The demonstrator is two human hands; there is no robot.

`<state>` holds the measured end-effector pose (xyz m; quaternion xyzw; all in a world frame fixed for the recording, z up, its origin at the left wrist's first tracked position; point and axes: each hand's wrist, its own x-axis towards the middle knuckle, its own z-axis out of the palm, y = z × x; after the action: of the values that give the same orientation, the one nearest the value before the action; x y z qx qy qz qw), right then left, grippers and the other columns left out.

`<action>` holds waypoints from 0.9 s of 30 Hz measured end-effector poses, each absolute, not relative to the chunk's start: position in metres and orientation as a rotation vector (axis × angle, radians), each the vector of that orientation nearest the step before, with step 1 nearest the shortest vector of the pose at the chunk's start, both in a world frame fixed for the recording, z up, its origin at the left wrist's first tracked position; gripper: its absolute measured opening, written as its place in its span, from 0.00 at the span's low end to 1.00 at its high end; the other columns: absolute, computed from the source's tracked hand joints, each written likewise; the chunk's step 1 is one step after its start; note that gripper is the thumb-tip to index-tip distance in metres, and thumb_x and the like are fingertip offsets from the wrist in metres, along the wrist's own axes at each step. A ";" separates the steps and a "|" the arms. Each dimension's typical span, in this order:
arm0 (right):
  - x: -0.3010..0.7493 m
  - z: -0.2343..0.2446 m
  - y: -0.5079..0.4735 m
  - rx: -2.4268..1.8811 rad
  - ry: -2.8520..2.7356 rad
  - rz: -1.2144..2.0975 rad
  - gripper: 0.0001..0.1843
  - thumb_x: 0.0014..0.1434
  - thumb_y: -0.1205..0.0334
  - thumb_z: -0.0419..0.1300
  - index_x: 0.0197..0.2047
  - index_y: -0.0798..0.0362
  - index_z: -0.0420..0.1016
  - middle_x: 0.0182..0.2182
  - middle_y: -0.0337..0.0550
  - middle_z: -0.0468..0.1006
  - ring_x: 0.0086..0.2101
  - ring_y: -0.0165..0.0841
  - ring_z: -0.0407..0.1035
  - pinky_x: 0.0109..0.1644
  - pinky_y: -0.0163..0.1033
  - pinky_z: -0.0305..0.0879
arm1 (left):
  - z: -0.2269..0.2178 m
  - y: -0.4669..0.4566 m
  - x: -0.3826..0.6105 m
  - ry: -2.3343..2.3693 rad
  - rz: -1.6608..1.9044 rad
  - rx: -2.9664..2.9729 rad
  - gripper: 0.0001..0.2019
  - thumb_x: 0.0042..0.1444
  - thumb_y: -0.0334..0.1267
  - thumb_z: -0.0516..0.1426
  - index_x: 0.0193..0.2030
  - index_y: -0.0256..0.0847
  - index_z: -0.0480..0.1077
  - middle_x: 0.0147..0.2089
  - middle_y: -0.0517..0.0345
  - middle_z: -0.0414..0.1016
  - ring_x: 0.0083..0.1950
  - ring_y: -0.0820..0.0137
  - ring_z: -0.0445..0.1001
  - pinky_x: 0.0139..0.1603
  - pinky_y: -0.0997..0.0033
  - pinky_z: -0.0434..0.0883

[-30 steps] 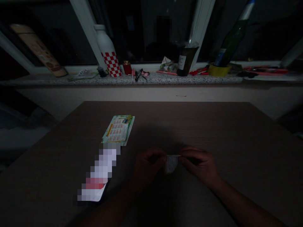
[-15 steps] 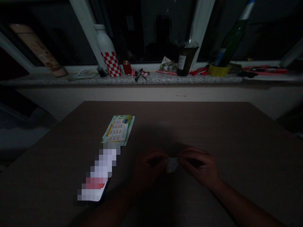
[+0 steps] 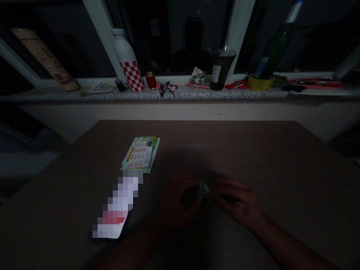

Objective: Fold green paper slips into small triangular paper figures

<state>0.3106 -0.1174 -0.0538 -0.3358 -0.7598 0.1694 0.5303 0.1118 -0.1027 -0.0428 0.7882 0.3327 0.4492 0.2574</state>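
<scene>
My left hand (image 3: 178, 200) and my right hand (image 3: 236, 200) meet low over the brown table (image 3: 253, 150), both pinched on a small slip of printed paper (image 3: 203, 187). Only a thin sliver of the paper shows between the fingertips; the rest is hidden by the fingers and the dim light. To the left of my left hand lies a long white and red packet (image 3: 119, 206), blurred out. Beyond it a green and orange printed card (image 3: 141, 153) lies flat on the table.
The stone windowsill (image 3: 180, 93) behind the table carries a red-and-white checked bottle (image 3: 128, 62), a small red can (image 3: 151, 80), a dark cup (image 3: 221, 71), a leaning green bottle (image 3: 274, 45), a yellow tape roll (image 3: 260, 83), pens and small clutter.
The paper slip hung open between my fingertips; it has since been folded or rolled down to a small sliver, and my two hands have drawn closer together.
</scene>
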 end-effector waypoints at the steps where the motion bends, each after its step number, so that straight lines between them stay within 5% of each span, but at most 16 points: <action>1: 0.310 -0.053 -0.118 -0.798 -1.823 0.388 0.11 0.53 0.74 0.62 0.39 0.52 0.78 0.32 0.46 0.80 0.31 0.35 0.76 0.31 0.38 0.75 | -0.041 -0.103 0.111 0.889 1.223 2.207 0.12 0.50 0.30 0.60 0.43 0.42 0.70 0.41 0.52 0.75 0.44 0.64 0.73 0.46 0.61 0.70; 27: 0.310 -0.056 -0.118 -0.857 -1.826 0.402 0.11 0.53 0.70 0.63 0.41 0.51 0.77 0.33 0.46 0.79 0.31 0.35 0.75 0.30 0.38 0.74 | -0.035 -0.096 0.109 0.886 1.072 2.321 0.04 0.57 0.34 0.57 0.35 0.41 0.73 0.34 0.55 0.74 0.38 0.68 0.71 0.42 0.65 0.68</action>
<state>0.3104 -0.1175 -0.0562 -0.3569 -0.7604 0.1673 0.5162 0.1088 -0.0964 -0.0349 0.8375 0.3198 0.3868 0.2160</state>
